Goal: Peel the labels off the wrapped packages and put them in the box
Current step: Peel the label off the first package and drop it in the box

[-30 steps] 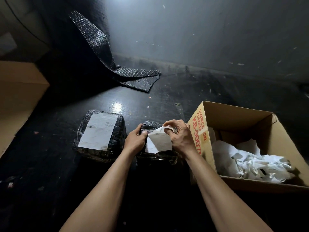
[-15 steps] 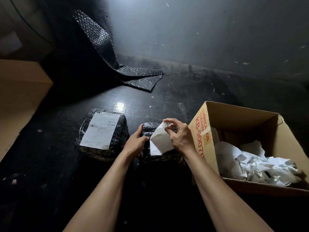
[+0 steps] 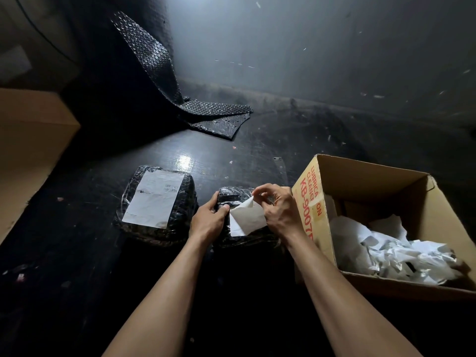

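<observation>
Right hand (image 3: 279, 211) pinching half-peeled label (image 3: 246, 219), left (image 3: 210, 219) gripping package (image 3: 233, 195); box (image 3: 360, 176) has many labels, second package (image 3: 157, 202) unpeeled

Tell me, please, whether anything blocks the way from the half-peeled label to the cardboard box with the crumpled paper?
Nothing visible does. The right hand pinches the label, whose lower edge is on the small package. The open box sits just right of that hand.
</observation>
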